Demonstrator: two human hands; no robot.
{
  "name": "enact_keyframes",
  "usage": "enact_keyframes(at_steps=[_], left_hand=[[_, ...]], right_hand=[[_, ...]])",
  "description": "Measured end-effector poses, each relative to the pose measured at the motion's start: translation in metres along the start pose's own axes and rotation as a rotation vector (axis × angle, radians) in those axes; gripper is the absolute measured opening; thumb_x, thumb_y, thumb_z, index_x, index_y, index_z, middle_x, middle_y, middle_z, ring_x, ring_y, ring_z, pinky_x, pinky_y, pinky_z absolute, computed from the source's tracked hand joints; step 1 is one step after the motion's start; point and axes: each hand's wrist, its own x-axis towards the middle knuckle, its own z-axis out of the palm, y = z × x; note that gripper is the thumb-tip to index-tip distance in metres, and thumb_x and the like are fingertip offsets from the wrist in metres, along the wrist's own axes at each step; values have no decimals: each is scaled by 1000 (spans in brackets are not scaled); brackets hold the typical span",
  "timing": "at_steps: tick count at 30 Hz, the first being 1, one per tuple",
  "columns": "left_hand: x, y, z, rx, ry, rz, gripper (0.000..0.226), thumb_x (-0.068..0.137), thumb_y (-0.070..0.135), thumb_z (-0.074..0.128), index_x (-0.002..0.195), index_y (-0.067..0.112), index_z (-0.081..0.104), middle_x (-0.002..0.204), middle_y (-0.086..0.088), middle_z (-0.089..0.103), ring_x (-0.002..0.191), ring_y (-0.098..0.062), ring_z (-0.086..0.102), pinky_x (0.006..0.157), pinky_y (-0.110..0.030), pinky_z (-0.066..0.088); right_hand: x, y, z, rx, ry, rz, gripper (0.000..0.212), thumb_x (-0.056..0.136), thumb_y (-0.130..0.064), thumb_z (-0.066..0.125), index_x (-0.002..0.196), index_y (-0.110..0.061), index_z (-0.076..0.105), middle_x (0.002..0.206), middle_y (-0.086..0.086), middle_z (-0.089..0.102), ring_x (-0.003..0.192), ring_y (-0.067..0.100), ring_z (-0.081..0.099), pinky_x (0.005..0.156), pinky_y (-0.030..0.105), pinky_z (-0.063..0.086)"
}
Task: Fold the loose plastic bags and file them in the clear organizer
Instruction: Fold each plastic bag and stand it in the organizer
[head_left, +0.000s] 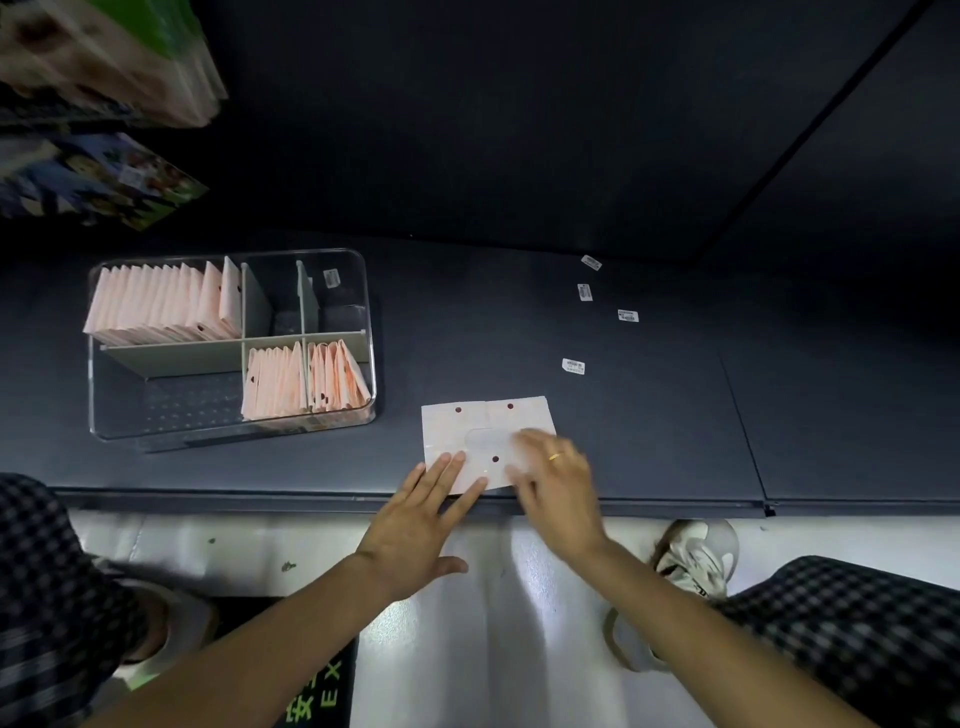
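A pale pink plastic bag (475, 431) with dark red dots lies flat at the front edge of the dark shelf (675, 405). My left hand (421, 519) rests flat with its fingertips on the bag's lower left corner. My right hand (553, 478), blurred and wearing a ring, presses on the bag's right side. The clear organizer (363, 312) stands to the left. It holds upright folded pink bags (161, 306) in its back left compartment and more folded bags (301, 379) in its two front right compartments.
Several small white labels (573, 366) lie on the shelf behind and to the right of the bag. Packaged goods (104, 57) hang at the top left. Below the shelf edge are a glossy white floor, my checked trouser legs and a shoe (696, 561).
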Motion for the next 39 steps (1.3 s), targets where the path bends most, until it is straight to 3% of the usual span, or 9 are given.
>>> enact_keyframes(at_steps=[3,9,12,15,21,28,33,36,39], left_hand=[[-1,-2,0,-8,6,11,91,89,68,32,139,28,-33,148,-7,-38,137,-25,-33,116,-40,-16],[2,-9,-7,-36,32,4,80,86,73,27,147,39,-14,150,-5,-29,141,-20,-25,113,-40,-17],[3,-13,-26,-93,158,12,63,84,67,45,140,38,41,156,-7,21,141,-23,28,116,-40,15],[10,-16,-37,-194,313,-36,33,71,43,78,96,22,72,123,-4,65,101,-22,66,94,-36,47],[18,-20,-38,-163,401,-10,33,52,30,92,63,19,63,100,1,73,75,-19,69,74,-29,54],[19,-25,-29,-77,435,81,30,55,31,90,72,19,68,104,-2,72,81,-20,69,71,-26,53],[18,-33,-27,-309,414,-22,40,70,33,82,105,18,69,112,3,68,99,-17,65,84,-30,48],[22,-36,-30,-555,380,-149,21,85,28,69,104,17,70,107,3,69,101,-19,61,85,-29,42],[30,-35,-37,-769,390,-360,9,88,28,65,86,20,69,73,4,64,76,-22,60,61,-28,38]], right_hand=[[-26,-6,11,-173,-207,-333,57,90,-44,52,133,-7,52,140,7,50,131,23,46,105,46,41],[-43,46,-11,-377,-365,-367,68,93,-54,32,141,-6,40,151,8,32,140,21,28,112,40,17],[-35,55,-23,-313,-264,-347,50,92,-45,45,124,-11,62,136,3,55,126,17,51,111,41,30],[-16,46,-28,-175,-118,-296,24,75,-31,78,94,-16,74,107,-2,71,97,16,68,91,36,52],[2,34,-22,-140,-125,-268,14,68,-21,84,68,-20,70,84,-6,67,72,16,64,73,22,50],[6,36,-15,-222,-177,-362,16,72,-11,78,71,-15,63,84,-2,65,71,17,60,63,21,48],[14,41,-16,-67,-402,-220,10,93,-2,45,96,-9,52,130,2,52,116,21,49,94,26,33],[24,40,-22,117,-486,-95,12,99,-11,36,93,-19,42,122,-3,57,109,19,51,86,20,29],[35,41,-28,337,-467,83,12,95,-28,53,94,-18,47,98,-4,62,89,15,55,72,21,35]])
